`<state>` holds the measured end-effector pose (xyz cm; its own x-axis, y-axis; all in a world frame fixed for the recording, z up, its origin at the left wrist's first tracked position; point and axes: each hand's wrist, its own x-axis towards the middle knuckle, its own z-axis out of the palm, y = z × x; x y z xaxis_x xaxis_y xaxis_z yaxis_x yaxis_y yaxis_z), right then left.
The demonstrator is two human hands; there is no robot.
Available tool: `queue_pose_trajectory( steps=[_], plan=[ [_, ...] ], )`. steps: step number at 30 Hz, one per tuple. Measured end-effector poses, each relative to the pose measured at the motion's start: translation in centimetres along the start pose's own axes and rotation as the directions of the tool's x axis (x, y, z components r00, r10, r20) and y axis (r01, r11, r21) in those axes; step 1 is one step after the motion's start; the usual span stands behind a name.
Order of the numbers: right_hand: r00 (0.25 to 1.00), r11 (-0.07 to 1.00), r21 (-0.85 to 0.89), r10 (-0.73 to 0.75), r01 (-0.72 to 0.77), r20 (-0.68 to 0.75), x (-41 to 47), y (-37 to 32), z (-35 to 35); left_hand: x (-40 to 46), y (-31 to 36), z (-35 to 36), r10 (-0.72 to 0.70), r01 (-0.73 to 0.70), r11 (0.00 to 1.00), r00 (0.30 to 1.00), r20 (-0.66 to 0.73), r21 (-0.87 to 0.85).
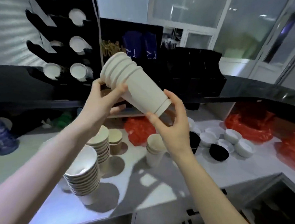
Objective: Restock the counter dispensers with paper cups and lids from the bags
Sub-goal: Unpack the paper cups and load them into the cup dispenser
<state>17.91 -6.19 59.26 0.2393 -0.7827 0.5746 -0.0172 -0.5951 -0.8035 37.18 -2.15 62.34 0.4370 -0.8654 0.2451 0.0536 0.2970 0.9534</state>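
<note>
Closest to the camera there's a dark recess [274, 206] cut into the front right of the steel tabletop [51, 216], with a sharp straight edge along it. On the left sits a tilted stack of white cups [82, 177], then a taller cream stack [100, 144] and a brown cup [115, 142] right behind it. A shorter cream stack [154, 150] stands near the middle, with a bare patch of tabletop between the groups.

Off to the right are white lids [229, 138] and a couple of black ones [218, 152] piled loosely, touching each other, with red plastic bags [252, 124] behind and beside them.

Up in the air over all that, both hands hold a nested stack of cream paper cups [135, 85], tilted, rims pointing up-left. The left hand [99, 103] has its fingers and thumb wrapped around the rim end. The right hand [172, 122] cups the base end, fingers curled on it.

Beyond that, just past the rims, is the black dispenser rack [63, 53] on the upper counter, round holes showing white cups in several slots. Right of it is a black organizer [192, 71], and windows at the far back.
</note>
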Motion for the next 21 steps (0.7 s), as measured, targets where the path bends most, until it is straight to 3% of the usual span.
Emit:
queue_pose_trajectory(
  steps=[4, 7, 9, 12, 14, 16, 18, 21],
  plan=[
    [0.998, 0.998, 0.002, -0.056, 0.056, -0.020, 5.9, -1.0, 4.8, 5.8, 2.6, -6.0, 0.107, -0.115, 0.967, 0.993, 0.045, 0.226],
    [0.997, 0.997, -0.029, -0.068, 0.067, -0.025, 10.1, -1.0, 8.9, 10.7, 2.6, -11.2, 0.230, -0.222, 0.870, 0.972, 0.036, 0.441],
    [0.995, 0.995, -0.068, -0.079, 0.075, -0.054, 12.8, -1.1, 11.4, 13.7, 2.2, -14.5, 0.363, -0.291, 0.750, 0.932, -0.002, 0.593],
    [0.993, 0.992, -0.078, -0.100, 0.095, -0.066, 16.8, -2.0, 14.6, 17.8, 1.9, -18.3, 0.529, -0.325, 0.457, 0.848, 0.041, 0.828],
    [0.990, 0.982, -0.145, -0.130, 0.123, -0.046, 19.1, -2.8, 16.5, 20.4, 1.8, -19.8, 0.532, -0.304, 0.291, 0.839, 0.111, 0.907],
    [0.987, 0.959, -0.240, -0.161, 0.153, -0.013, 21.3, -3.4, 18.3, 22.4, 1.6, -21.0, 0.498, -0.300, 0.187, 0.850, 0.173, 0.935],
    [0.983, 0.928, -0.325, -0.180, 0.181, 0.032, 23.0, -4.2, 19.9, 23.6, 0.9, -21.8, 0.466, -0.321, 0.177, 0.860, 0.208, 0.930],
    [0.966, 0.840, -0.478, -0.214, 0.257, 0.145, 24.9, -5.6, 21.8, 24.2, -0.3, -22.6, 0.450, -0.365, 0.287, 0.868, 0.212, 0.886]
  ],
)
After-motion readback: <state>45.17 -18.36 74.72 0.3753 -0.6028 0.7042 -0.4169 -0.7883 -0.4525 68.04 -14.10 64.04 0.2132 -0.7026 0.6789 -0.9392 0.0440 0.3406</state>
